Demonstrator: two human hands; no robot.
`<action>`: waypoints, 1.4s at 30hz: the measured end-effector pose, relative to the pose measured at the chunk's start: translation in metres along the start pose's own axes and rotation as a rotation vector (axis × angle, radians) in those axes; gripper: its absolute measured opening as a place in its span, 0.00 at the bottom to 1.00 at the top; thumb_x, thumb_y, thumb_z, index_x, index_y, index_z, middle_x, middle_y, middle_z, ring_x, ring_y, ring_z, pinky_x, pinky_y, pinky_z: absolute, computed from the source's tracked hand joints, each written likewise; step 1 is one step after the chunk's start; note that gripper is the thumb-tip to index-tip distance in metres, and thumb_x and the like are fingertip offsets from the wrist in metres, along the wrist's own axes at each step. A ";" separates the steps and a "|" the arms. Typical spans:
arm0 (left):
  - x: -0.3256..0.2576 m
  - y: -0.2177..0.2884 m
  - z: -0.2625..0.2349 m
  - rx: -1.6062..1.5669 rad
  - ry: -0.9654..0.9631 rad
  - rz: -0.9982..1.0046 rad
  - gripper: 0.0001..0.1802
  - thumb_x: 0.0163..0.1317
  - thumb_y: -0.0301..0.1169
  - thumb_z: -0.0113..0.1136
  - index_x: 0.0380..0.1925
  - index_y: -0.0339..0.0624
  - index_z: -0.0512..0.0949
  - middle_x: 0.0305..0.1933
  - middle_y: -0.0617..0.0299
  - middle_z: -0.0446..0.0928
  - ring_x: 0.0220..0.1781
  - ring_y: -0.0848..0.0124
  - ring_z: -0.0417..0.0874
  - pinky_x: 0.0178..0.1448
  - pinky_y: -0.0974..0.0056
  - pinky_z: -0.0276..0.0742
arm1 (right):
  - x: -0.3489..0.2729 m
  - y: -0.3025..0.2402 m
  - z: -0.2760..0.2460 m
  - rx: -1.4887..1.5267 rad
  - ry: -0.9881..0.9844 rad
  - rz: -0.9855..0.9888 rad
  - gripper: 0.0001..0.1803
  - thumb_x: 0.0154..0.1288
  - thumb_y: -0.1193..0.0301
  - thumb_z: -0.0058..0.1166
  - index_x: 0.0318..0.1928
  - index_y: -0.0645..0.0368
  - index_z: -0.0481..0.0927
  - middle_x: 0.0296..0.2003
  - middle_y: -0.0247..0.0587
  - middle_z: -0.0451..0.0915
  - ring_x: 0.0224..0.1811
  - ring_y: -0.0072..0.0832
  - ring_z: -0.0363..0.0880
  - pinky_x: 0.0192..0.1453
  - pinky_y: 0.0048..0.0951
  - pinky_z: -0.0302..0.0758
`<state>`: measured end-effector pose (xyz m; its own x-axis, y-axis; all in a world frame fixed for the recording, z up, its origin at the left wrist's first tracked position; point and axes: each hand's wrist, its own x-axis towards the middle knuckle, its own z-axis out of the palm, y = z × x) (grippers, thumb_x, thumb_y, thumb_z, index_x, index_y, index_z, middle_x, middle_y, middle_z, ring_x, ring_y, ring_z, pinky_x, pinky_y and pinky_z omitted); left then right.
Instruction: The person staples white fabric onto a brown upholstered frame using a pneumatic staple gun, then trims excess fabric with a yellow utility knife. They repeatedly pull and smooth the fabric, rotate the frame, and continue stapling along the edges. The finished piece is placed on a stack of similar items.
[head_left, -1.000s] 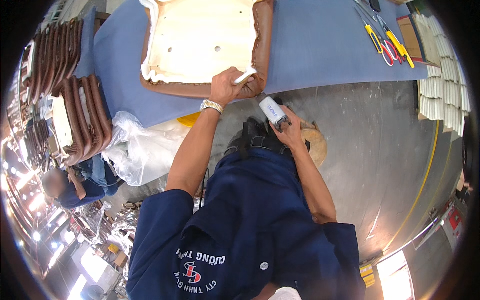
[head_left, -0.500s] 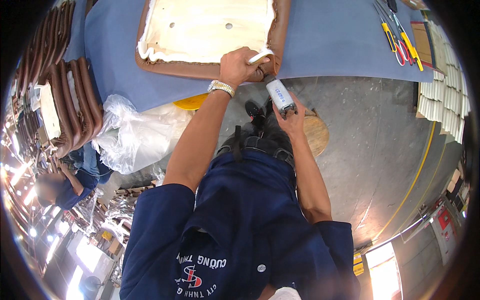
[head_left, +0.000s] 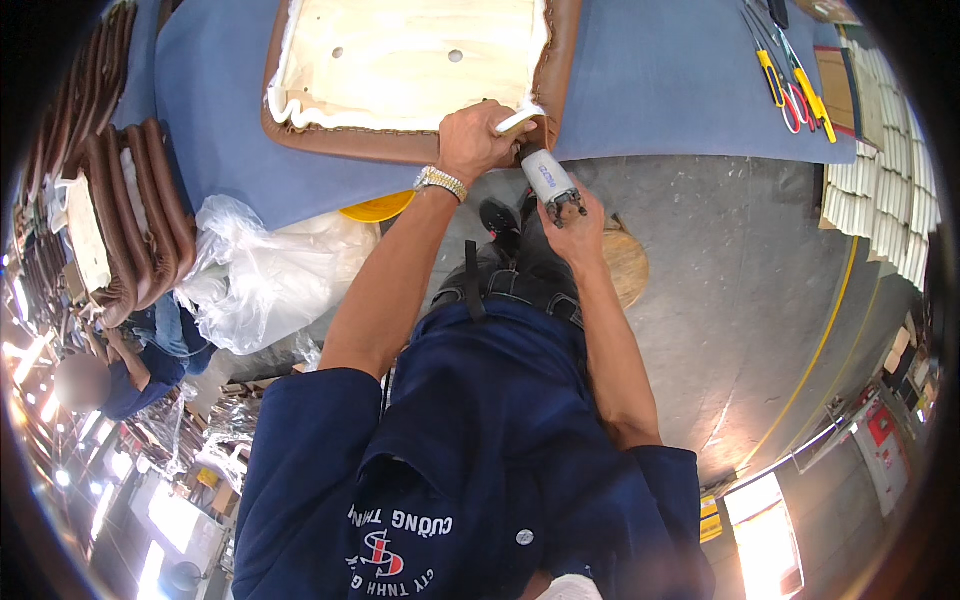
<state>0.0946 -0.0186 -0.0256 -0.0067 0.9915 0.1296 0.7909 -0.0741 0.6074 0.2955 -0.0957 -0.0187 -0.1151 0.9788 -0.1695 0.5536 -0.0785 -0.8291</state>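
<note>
Blue table [head_left: 650,90] (1 brown seat [head_left: 400,90] atop); grey floor [head_left: 720,260]; translucent plastic sheeting [head_left: 270,280].

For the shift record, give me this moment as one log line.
left hand: at brown padded seat's near-right corner; right hand: holding grey tool, nose by same corner; blue table: red-handled scissors at right

Scissors [head_left: 793,108] and yellow-handled tools [head_left: 812,97] lay on the blue table [head_left: 650,90] | clear plastic [head_left: 265,275] bunched beside stacked brown cushions [head_left: 150,210] | a co-worker [head_left: 150,380] appeared at left | a round wooden top [head_left: 626,262] showed above grey floor [head_left: 735,270] | pale strips [head_left: 885,190] rose at right
</note>
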 end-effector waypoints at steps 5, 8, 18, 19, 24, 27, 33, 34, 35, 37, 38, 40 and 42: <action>-0.004 -0.002 0.000 -0.019 -0.033 0.014 0.24 0.61 0.58 0.69 0.28 0.47 0.87 0.26 0.59 0.84 0.27 0.56 0.85 0.31 0.56 0.80 | 0.013 -0.044 -0.019 -0.143 -0.084 0.129 0.25 0.54 0.67 0.69 0.53 0.65 0.83 0.44 0.57 0.87 0.50 0.52 0.86 0.54 0.43 0.81; 0.002 0.005 -0.007 -0.011 -0.110 -0.028 0.19 0.64 0.53 0.68 0.35 0.48 0.87 0.31 0.56 0.85 0.34 0.54 0.87 0.38 0.54 0.82 | 0.015 -0.030 -0.011 -0.193 -0.056 0.069 0.25 0.54 0.67 0.68 0.52 0.66 0.83 0.44 0.58 0.87 0.50 0.54 0.85 0.54 0.44 0.81; -0.031 0.018 -0.030 -0.049 -0.103 -0.125 0.21 0.61 0.46 0.69 0.44 0.41 0.87 0.52 0.50 0.84 0.54 0.49 0.84 0.61 0.53 0.79 | 0.010 0.028 -0.114 0.006 -0.187 0.002 0.32 0.47 0.66 0.75 0.54 0.63 0.83 0.46 0.54 0.87 0.52 0.53 0.84 0.56 0.44 0.80; -0.028 0.030 -0.034 0.016 -0.120 -0.141 0.24 0.59 0.49 0.70 0.44 0.39 0.86 0.52 0.49 0.84 0.54 0.48 0.84 0.61 0.52 0.78 | 0.019 0.034 -0.136 -0.045 -0.175 0.018 0.31 0.48 0.67 0.74 0.55 0.63 0.83 0.48 0.55 0.86 0.52 0.53 0.84 0.56 0.44 0.81; 0.000 0.094 -0.027 0.464 -0.254 -0.412 0.39 0.49 0.65 0.72 0.35 0.33 0.85 0.43 0.47 0.83 0.50 0.51 0.84 0.56 0.49 0.78 | 0.122 0.000 -0.216 -0.596 -0.132 -0.062 0.27 0.55 0.70 0.69 0.54 0.68 0.79 0.53 0.55 0.80 0.53 0.53 0.82 0.55 0.49 0.79; 0.009 0.089 -0.011 0.574 -0.210 -0.485 0.35 0.47 0.63 0.73 0.27 0.37 0.83 0.39 0.46 0.84 0.44 0.50 0.85 0.48 0.48 0.80 | 0.210 0.038 -0.201 -0.530 -0.025 -0.269 0.29 0.58 0.73 0.65 0.60 0.70 0.73 0.58 0.61 0.74 0.61 0.57 0.74 0.62 0.52 0.74; -0.029 0.087 -0.007 0.504 0.057 -0.535 0.17 0.51 0.40 0.71 0.33 0.39 0.81 0.39 0.51 0.81 0.47 0.50 0.80 0.54 0.47 0.74 | 0.281 0.062 -0.202 -0.344 -0.101 -0.447 0.25 0.60 0.72 0.64 0.58 0.63 0.78 0.58 0.56 0.78 0.63 0.52 0.75 0.68 0.48 0.72; -0.033 0.090 -0.005 0.515 0.091 -0.534 0.16 0.51 0.39 0.71 0.33 0.40 0.81 0.39 0.52 0.81 0.47 0.50 0.80 0.54 0.47 0.74 | 0.282 0.062 -0.218 -0.333 -0.158 -0.450 0.22 0.61 0.71 0.64 0.57 0.61 0.81 0.57 0.54 0.80 0.62 0.51 0.76 0.68 0.47 0.72; -0.036 0.089 0.000 0.520 0.141 -0.546 0.15 0.51 0.37 0.71 0.34 0.41 0.81 0.39 0.53 0.81 0.47 0.50 0.80 0.54 0.47 0.74 | 0.284 0.061 -0.240 -0.364 -0.022 -0.333 0.19 0.61 0.70 0.63 0.54 0.60 0.83 0.53 0.53 0.82 0.60 0.50 0.78 0.66 0.46 0.72; -0.039 0.083 0.008 0.383 0.122 -0.534 0.14 0.50 0.35 0.72 0.35 0.42 0.81 0.38 0.54 0.82 0.48 0.51 0.80 0.55 0.48 0.73 | 0.307 0.106 -0.289 -0.537 0.231 -0.394 0.19 0.61 0.68 0.62 0.52 0.63 0.83 0.51 0.57 0.82 0.57 0.53 0.79 0.61 0.48 0.75; -0.046 0.079 0.002 0.341 0.100 -0.536 0.14 0.49 0.34 0.72 0.35 0.43 0.81 0.38 0.55 0.82 0.48 0.52 0.80 0.55 0.48 0.73 | 0.313 0.128 -0.302 -0.576 0.269 -0.245 0.21 0.61 0.67 0.64 0.53 0.64 0.81 0.49 0.58 0.82 0.57 0.54 0.79 0.60 0.49 0.75; -0.039 0.087 -0.007 0.331 0.110 -0.506 0.16 0.48 0.32 0.74 0.37 0.44 0.82 0.38 0.57 0.82 0.50 0.55 0.80 0.57 0.49 0.72 | 0.320 0.146 -0.326 -0.871 0.118 -0.187 0.24 0.60 0.67 0.66 0.55 0.64 0.79 0.47 0.57 0.82 0.52 0.56 0.81 0.59 0.51 0.76; -0.024 0.080 -0.015 0.309 0.038 -0.420 0.19 0.51 0.33 0.73 0.44 0.45 0.83 0.44 0.59 0.84 0.52 0.56 0.80 0.61 0.52 0.69 | 0.316 0.175 -0.344 -0.968 0.155 -0.293 0.26 0.60 0.66 0.67 0.57 0.63 0.77 0.49 0.57 0.82 0.54 0.54 0.81 0.60 0.49 0.76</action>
<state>0.1491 -0.0504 0.0318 -0.3796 0.9241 -0.0438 0.8591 0.3697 0.3539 0.6398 0.2644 -0.0344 -0.2831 0.9541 0.0980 0.9574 0.2872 -0.0296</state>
